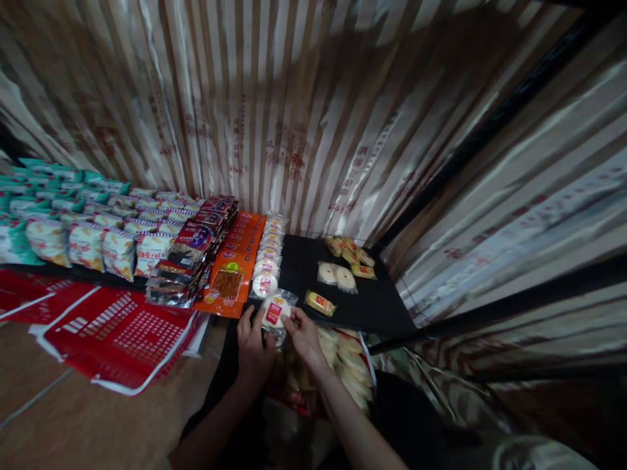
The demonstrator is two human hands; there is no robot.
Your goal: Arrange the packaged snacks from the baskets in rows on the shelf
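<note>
My left hand (253, 344) and my right hand (302, 334) both grip a clear packet with a round white cake and a red label (275, 311), held at the front edge of a black shelf (377, 303). The packet sits at the near end of a row of like round cake packets (267, 264). A small yellow snack packet (320, 303) lies just right of my right hand.
Orange packets (234, 267), dark red packets (193, 251) and white-and-green bags (88, 235) fill the shelf to the left. Two round cakes (337, 275) and small yellow packets (350, 253) lie at the shelf's back right. Red printed sheets (117, 333) hang below. A bag of pale cakes (345, 365) sits under my hands.
</note>
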